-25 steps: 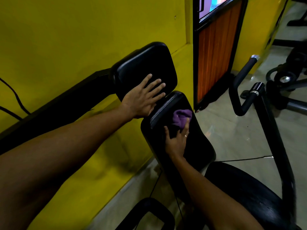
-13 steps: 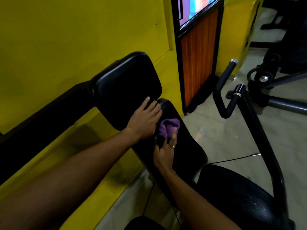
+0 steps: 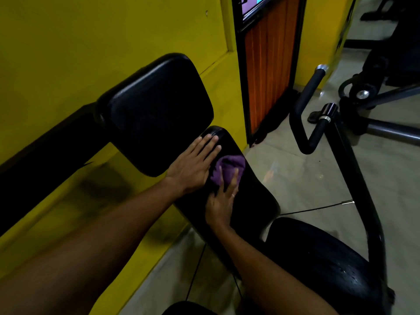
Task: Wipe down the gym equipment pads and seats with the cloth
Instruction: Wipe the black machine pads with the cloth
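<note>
The left hand (image 3: 193, 167) lies flat, fingers straight and together, on the top end of the lower pad (image 3: 252, 196). Just beside it, the right hand (image 3: 221, 201), fingers spread, presses the purple cloth (image 3: 230, 165) onto that pad.

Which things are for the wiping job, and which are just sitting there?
For the job: cloth, long pad under it, top pad, seat, left hand, right hand pressing the cloth.
Just there: handle, door, cable.
</note>
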